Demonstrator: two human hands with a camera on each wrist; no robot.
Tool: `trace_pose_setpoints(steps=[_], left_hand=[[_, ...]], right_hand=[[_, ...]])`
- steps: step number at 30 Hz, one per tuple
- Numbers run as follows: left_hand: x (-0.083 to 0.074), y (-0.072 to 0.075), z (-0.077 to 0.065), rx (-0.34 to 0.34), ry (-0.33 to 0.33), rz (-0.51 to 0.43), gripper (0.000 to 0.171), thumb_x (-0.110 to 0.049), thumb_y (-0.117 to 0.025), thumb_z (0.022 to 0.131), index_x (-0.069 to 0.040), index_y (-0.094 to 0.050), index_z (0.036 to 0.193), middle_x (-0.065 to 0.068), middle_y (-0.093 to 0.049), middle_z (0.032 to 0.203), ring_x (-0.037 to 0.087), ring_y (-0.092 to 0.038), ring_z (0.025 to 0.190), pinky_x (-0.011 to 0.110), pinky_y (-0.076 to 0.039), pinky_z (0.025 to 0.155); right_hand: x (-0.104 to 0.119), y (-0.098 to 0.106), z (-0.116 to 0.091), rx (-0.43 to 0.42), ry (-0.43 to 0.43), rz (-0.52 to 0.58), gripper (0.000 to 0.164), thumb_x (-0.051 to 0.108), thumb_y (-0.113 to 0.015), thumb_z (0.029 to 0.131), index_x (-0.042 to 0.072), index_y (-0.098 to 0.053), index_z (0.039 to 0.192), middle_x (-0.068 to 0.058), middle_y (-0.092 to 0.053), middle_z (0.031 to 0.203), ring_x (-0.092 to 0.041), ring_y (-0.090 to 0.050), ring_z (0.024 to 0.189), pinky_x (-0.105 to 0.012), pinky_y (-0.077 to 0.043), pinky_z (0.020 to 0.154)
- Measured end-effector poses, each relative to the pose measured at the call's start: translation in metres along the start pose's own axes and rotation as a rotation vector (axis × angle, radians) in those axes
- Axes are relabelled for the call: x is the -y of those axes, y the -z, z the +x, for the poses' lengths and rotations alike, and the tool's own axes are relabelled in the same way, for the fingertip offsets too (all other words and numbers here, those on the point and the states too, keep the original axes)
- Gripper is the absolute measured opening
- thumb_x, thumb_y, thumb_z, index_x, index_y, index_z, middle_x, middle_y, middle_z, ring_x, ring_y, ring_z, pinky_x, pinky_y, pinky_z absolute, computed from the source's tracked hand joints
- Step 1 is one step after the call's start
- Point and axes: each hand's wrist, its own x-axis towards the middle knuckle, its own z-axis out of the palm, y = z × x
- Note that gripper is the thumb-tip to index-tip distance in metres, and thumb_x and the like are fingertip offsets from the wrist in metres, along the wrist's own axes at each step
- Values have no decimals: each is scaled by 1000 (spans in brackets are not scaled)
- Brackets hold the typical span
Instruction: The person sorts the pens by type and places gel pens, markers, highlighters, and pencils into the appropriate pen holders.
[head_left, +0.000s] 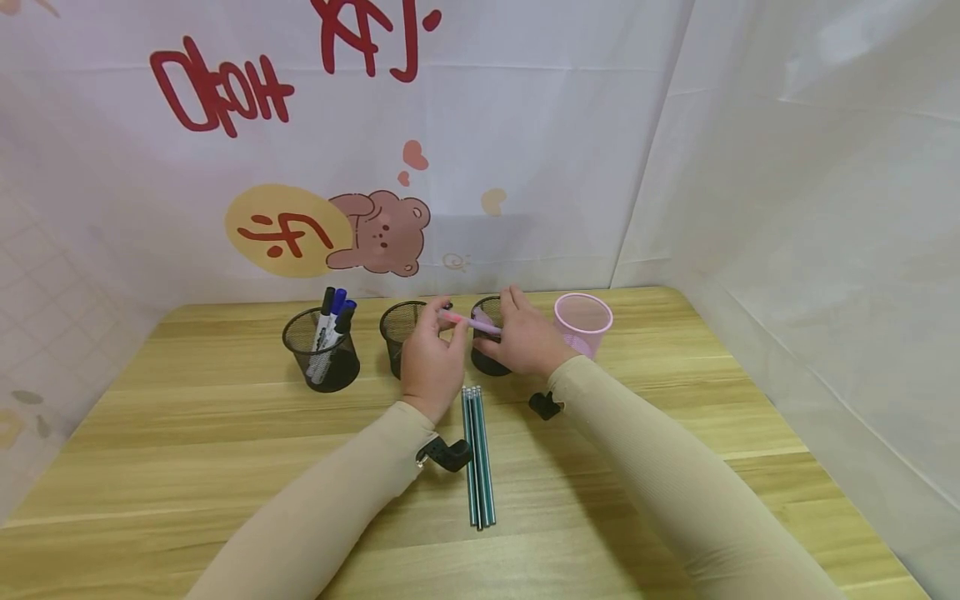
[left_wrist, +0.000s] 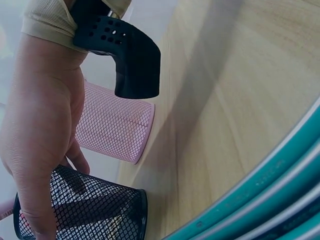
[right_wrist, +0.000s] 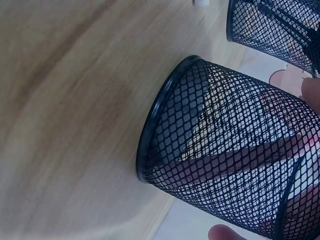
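Observation:
My left hand (head_left: pixel 432 367) pinches a pink and lilac pen (head_left: pixel 480 325) between thumb and fingertips, above the cups. The pen's other end reaches my right hand (head_left: pixel 532 335). That hand straddles the black mesh pen cup (head_left: pixel 491 362), thumb on the near side and fingers on the far side, as the left wrist view shows. In the right wrist view a pinkish stick-like thing (right_wrist: pixel 220 165) shows through the mesh of this cup (right_wrist: pixel 175 120). Partly behind my left hand stands another black mesh cup (head_left: pixel 393 325).
At the left, a black mesh cup (head_left: pixel 337 379) holds several markers (head_left: pixel 330 325) with blue and black caps. A pink mesh cup (head_left: pixel 588 333) stands at the right. Several teal pencils (head_left: pixel 480 467) lie side by side on the wooden table (head_left: pixel 187 467), between my forearms.

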Motion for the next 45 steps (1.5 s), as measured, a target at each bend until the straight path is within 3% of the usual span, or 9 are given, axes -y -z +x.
trace_pose_setpoints(steps=[6, 13, 26, 35, 45], left_hand=[[1, -2, 0, 16, -21, 48, 45, -27, -64, 106, -15, -58, 149, 8, -79, 117, 14, -66, 60, 32, -50, 56], [0, -2, -3, 34, -41, 42, 46, -27, -62, 107, -16, -56, 152, 10, -79, 120, 13, -65, 59, 31, -50, 55], [3, -3, -6, 59, -61, 46, 39, -26, -61, 106, -12, -64, 143, 5, -79, 120, 11, -66, 59, 33, -54, 57], [4, -1, -12, 159, -23, 59, 39, -30, -62, 105, -17, -63, 142, 1, -78, 124, 7, -60, 57, 28, -47, 50], [2, 4, -19, 266, -59, 142, 39, -31, -64, 104, -19, -63, 142, -1, -78, 117, 6, -62, 64, 30, -47, 53]], right_hand=[[1, 1, 0, -7, 7, -1, 107, 60, -67, 96, -7, -18, 164, -29, -16, 173, -44, -37, 154, -49, -38, 124], [1, 0, -1, -9, 18, -10, 109, 61, -67, 96, -8, -17, 164, -29, -17, 173, -43, -34, 156, -49, -36, 125], [1, -1, 0, -11, 4, -10, 107, 63, -65, 97, -6, -18, 164, -29, -17, 173, -44, -35, 155, -50, -37, 125], [1, 0, -1, 13, -4, -6, 104, 61, -61, 99, -4, -15, 166, -27, -13, 174, -43, -30, 158, -50, -35, 126], [2, 2, -3, 17, -7, -7, 112, 68, -63, 95, -5, -14, 166, -28, -12, 174, -43, -30, 158, -50, -36, 126]])
